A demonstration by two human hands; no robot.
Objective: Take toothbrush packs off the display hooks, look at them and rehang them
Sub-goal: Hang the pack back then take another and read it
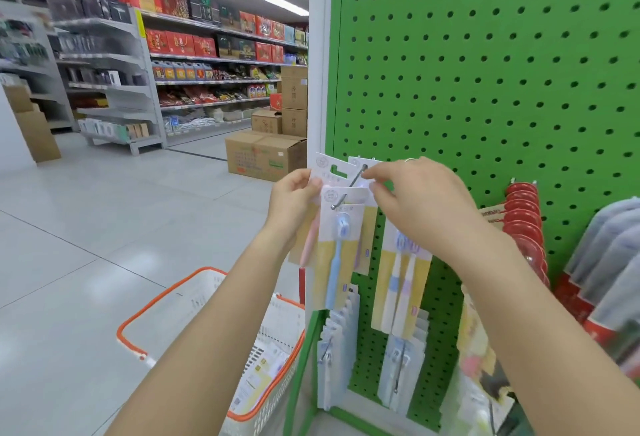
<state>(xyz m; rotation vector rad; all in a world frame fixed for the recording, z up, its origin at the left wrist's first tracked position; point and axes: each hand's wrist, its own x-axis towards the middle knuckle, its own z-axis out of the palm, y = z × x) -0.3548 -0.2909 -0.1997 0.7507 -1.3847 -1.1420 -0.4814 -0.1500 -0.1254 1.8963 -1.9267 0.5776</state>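
The single head-worn camera looks forward and down, close to the green pegboard [485, 89], aisle at left.

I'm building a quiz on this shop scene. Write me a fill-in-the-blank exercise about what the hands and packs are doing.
1. Both hands hold toothbrush packs at a metal ____ on the pegboard.
2. The pegboard is coloured ____.
3. The basket below the left hand has an ____ rim.
4. The right hand wears a ____ on one finger.

Missing words: hook, green, orange, ring

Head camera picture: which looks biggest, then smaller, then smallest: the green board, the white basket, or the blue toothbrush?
1. Green board
2. White basket
3. Blue toothbrush
The basket sits nearer the camera, so it may look bigger than it is.
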